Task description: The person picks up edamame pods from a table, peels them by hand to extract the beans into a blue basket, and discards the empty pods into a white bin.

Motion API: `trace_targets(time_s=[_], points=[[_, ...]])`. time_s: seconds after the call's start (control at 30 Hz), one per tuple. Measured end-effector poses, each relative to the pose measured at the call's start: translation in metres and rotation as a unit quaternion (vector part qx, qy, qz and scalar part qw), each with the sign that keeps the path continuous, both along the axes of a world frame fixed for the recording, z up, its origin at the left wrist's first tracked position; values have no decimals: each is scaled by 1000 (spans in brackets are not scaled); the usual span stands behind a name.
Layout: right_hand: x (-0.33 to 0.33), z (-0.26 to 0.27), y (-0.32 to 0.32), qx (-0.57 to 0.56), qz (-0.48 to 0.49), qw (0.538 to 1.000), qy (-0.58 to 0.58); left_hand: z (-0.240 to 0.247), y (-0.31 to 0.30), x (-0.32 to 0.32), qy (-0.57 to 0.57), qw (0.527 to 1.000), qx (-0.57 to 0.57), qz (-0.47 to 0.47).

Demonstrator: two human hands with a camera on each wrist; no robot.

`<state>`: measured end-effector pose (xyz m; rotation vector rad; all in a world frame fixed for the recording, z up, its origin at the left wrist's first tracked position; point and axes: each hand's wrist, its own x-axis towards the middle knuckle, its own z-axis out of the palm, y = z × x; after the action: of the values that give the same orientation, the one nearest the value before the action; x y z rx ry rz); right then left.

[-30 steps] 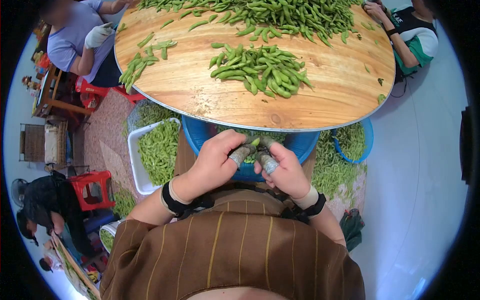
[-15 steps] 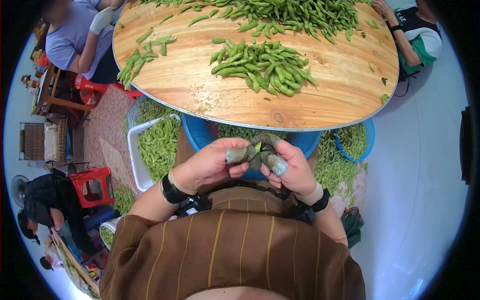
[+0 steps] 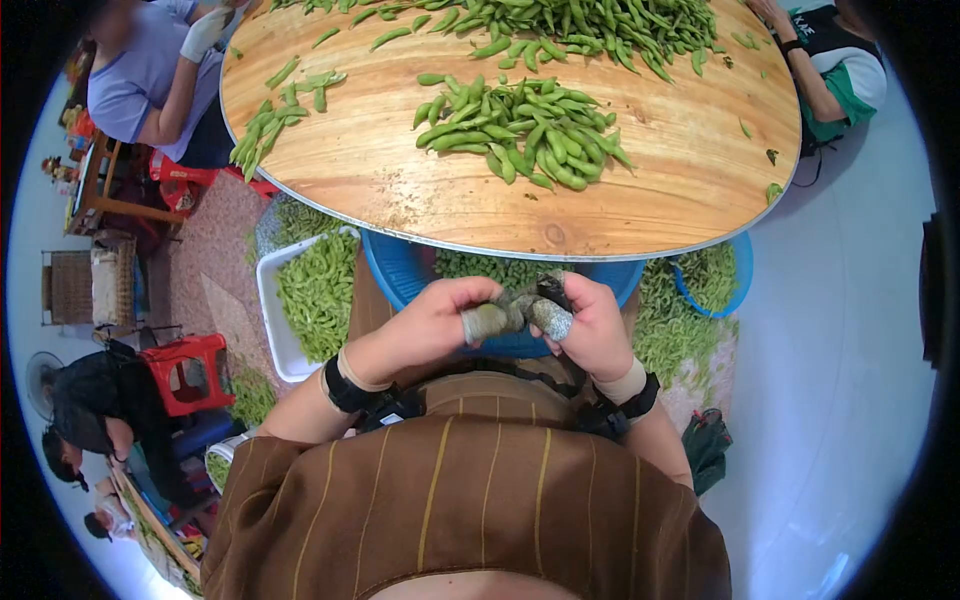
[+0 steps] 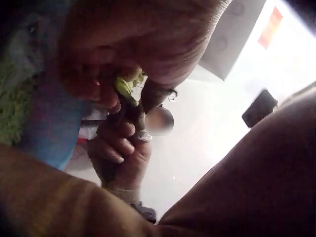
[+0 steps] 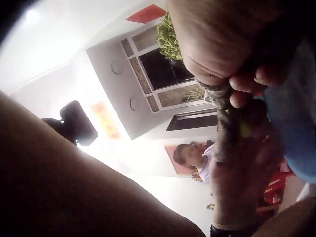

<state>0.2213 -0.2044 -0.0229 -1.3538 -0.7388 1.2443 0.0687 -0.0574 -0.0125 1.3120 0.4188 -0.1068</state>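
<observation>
In the head view the left hand (image 3: 440, 322) and the right hand (image 3: 592, 328) meet fingertip to fingertip over a blue basin (image 3: 385, 262), with grey-stained wrappings on thumbs and fingers. The left wrist view shows a green pod (image 4: 126, 90) pinched in the curled fingers of the left hand. A bit of green (image 5: 245, 129) shows between the two hands in the right wrist view, where the right hand's fingers curl round it. From above, the fingers hide the pod. Green shelled beans (image 3: 490, 267) lie in the basin.
A round wooden table (image 3: 350, 190) carries a small pod pile (image 3: 540, 135) and a larger heap (image 3: 600, 30). A white tub of pods (image 3: 315, 300) stands left; pods (image 3: 672, 320) and another blue basin (image 3: 740, 275) lie right. Two people sit at the table.
The hands have shifted against each other at the fingertips, and the green pod tip seen between them before is now covered in the head view. The person at the upper right has moved an arm.
</observation>
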Motion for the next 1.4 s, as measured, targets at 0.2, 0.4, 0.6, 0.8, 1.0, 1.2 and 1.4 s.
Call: trace_targets(time_s=[0.2, 0.4, 0.6, 0.8, 1.0, 1.2, 1.4], points=[[-5, -4, 1, 20, -9, 967, 255, 9, 6, -4, 6, 988, -154, -10], [-13, -9, 6, 9, -63, 991, 115, 0, 6, -3, 70, 989, -119, 55], [-8, -6, -3, 110, -63, 941, -314, 5, -1, -2, -111, 924, 365, -14], [3, 4, -15, 15, 31, 999, -22, 3, -4, 1, -157, 936, 302, -90], [1, -6, -20, 6, -64, 963, 262, 28, -3, 13, -175, 887, 427, -18], [-5, -17, -20, -29, -32, 972, -232, 32, 6, 53, -119, 737, 662, 73], [-1, -16, -20, -21, -8, 939, -342, 23, 13, 81, -121, 697, 704, 64]])
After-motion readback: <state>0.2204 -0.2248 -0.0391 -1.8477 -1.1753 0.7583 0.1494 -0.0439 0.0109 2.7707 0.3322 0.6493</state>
